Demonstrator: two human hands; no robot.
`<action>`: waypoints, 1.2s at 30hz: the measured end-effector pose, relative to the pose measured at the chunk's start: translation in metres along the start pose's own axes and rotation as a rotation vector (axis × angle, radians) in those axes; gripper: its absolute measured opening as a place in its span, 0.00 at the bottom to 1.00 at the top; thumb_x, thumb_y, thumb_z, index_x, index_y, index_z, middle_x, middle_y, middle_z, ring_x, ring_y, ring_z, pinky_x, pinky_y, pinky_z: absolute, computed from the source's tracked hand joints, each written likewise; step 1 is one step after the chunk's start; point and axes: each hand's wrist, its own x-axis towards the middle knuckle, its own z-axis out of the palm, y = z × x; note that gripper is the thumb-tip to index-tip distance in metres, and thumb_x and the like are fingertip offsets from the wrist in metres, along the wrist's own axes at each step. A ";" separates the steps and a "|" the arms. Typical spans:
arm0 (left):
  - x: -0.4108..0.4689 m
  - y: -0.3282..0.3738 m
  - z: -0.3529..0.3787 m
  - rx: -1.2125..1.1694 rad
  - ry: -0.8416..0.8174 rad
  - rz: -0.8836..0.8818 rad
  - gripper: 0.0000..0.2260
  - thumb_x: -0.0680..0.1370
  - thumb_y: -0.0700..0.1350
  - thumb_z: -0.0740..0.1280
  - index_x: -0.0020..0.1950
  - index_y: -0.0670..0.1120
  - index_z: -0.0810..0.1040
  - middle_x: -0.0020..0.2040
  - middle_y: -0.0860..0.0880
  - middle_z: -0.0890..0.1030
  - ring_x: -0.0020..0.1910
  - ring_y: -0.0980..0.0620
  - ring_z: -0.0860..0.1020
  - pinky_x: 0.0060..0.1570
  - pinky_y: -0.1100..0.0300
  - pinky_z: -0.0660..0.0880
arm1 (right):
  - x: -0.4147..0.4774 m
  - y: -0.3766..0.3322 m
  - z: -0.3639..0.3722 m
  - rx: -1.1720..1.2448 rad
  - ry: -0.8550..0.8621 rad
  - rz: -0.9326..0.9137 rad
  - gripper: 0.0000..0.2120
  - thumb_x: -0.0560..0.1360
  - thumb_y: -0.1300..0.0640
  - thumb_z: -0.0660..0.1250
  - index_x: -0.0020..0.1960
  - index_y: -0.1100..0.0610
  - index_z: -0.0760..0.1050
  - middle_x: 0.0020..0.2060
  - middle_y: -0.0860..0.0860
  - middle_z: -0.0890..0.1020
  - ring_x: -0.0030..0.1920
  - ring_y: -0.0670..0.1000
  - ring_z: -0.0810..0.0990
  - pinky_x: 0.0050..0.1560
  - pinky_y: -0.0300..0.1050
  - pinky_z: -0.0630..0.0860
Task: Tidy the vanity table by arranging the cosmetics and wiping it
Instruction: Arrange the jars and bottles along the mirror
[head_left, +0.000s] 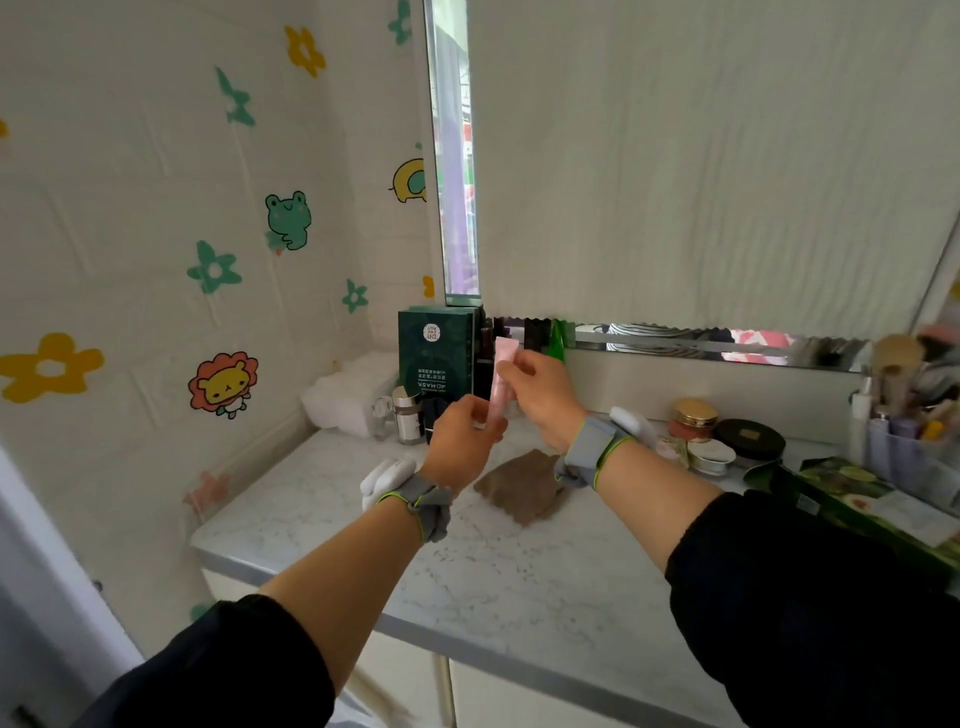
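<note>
**Hand pose.** Both arms reach forward over the table, forearms bare, dark sleeves pushed up to the elbows. Each wrist carries a grey band: left band, right band. A white glove-like piece hangs from each band. The left hand is seen back-up, with its fingers curled round the lower end of the tube. The right hand is higher and just to the right. Its thumb and fingertips pinch the upper part of the tube. Both hands therefore grip the same item.

**Tube.** The tube is pale pink, slim and nearly upright, with the top leaning slightly left. The flat crimped end points up. The lower end is hidden inside the left hand. The tube is held in the air above the rear left part of the table, in front of the green box and clear of the surface.

**Table.** The top is white marble-patterned. A brown cloth lies flat on it, below and between the wrists. A small silver-capped bottle stands just left of the left hand, beside a white pack in the corner. To the right stand a gold-lidded jar and a black compact. Further right is an organiser holding brushes and bottles.
</note>
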 end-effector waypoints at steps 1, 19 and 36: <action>0.002 0.000 0.003 0.023 0.014 0.012 0.06 0.78 0.46 0.67 0.52 0.45 0.77 0.46 0.48 0.81 0.44 0.50 0.80 0.51 0.50 0.78 | 0.003 0.002 0.000 0.006 0.007 -0.009 0.11 0.77 0.59 0.63 0.48 0.67 0.78 0.35 0.55 0.76 0.36 0.51 0.72 0.39 0.46 0.69; 0.067 -0.003 0.061 0.347 0.151 -0.195 0.09 0.80 0.38 0.59 0.58 0.38 0.73 0.56 0.38 0.77 0.57 0.40 0.76 0.54 0.49 0.72 | 0.049 0.072 0.016 -0.180 -0.085 0.096 0.10 0.77 0.52 0.67 0.54 0.57 0.79 0.43 0.53 0.79 0.45 0.53 0.76 0.45 0.48 0.73; 0.063 -0.028 0.053 0.209 0.166 -0.370 0.12 0.81 0.41 0.60 0.63 0.40 0.71 0.59 0.39 0.78 0.59 0.40 0.77 0.54 0.51 0.74 | 0.058 0.080 0.045 -0.275 -0.157 0.071 0.12 0.77 0.55 0.67 0.58 0.59 0.79 0.54 0.58 0.82 0.54 0.57 0.79 0.47 0.43 0.69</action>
